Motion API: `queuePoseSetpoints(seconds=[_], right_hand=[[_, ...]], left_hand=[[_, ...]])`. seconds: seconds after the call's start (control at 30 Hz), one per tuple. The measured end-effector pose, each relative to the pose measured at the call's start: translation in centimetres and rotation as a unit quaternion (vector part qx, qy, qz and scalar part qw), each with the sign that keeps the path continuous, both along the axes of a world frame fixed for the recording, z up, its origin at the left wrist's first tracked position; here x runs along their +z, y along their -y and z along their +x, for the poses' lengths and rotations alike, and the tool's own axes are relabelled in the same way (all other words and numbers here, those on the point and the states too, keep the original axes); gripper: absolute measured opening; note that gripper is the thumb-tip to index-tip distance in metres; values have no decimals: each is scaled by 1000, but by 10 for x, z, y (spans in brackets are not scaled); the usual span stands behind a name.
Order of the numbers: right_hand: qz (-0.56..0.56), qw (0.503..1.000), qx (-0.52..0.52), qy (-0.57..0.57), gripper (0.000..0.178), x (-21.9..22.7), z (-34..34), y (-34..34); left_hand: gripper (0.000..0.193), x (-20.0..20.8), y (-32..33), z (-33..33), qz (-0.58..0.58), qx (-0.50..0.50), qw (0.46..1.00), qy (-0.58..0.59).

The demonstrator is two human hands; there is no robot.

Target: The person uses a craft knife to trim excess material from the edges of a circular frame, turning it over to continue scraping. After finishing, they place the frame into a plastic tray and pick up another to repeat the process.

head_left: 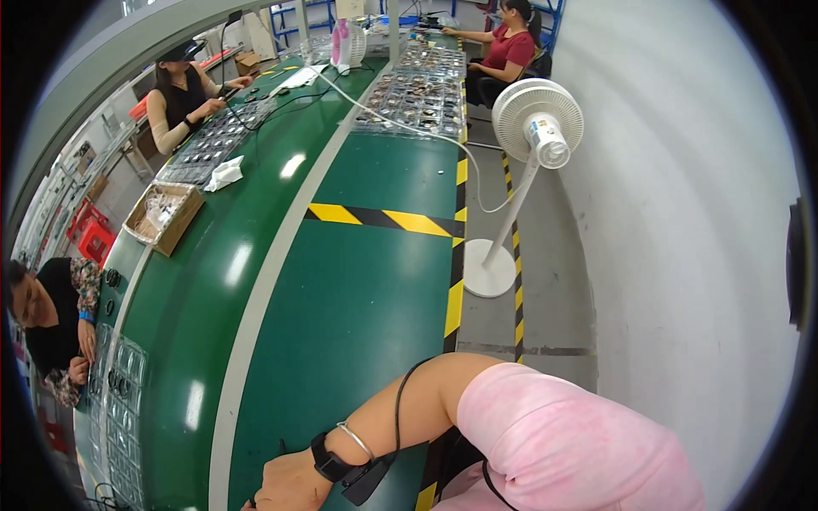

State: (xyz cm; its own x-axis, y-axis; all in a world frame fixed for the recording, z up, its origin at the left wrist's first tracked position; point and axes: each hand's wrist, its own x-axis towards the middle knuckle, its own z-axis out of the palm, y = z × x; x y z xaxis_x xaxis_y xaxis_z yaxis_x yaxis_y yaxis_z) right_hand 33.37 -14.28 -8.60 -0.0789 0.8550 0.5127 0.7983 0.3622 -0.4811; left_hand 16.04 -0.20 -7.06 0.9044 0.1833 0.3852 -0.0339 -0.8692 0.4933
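Dark sliver (283, 446) beside the right hand (292, 484): looks light, probably stiff, best pinched at its exposed end! Fingers hidden, grip can't be told; left hand's out of view.

Long green table (375, 294) in a workroom
To the table's right, a grey floor (558, 285) marked with yellow-and-black tape (519, 289) runs to a plain white wall (682, 238); a white pedestal fan (545, 128) stands just beside the table. Red plastic stools (92, 232) sit to its left, blue metal racks (294, 17) beyond its far end. Light gleams on its surface.
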Motion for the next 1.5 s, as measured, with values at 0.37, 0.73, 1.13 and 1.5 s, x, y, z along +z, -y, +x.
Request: queuePoseSetpoints(seconds=[0.37, 0.73, 1.13, 1.5], right_hand=[[114, 984, -61, -125, 20, -11, 4, 1], [189, 966, -141, -105, 17, -14, 31, -13], [200, 959, -149, -133, 12, -13, 34, -14], [203, 961, -131, -139, 19, -11, 36, -12]], left_hand=[[52, 7, 5, 2, -25, 43, 999, -3], [50, 15, 8, 3, -17, 29, 999, -24], [49, 7, 4, -1, -49, 62, 996, -33], [48, 5, 2, -1, -39, 47, 998, -28]])
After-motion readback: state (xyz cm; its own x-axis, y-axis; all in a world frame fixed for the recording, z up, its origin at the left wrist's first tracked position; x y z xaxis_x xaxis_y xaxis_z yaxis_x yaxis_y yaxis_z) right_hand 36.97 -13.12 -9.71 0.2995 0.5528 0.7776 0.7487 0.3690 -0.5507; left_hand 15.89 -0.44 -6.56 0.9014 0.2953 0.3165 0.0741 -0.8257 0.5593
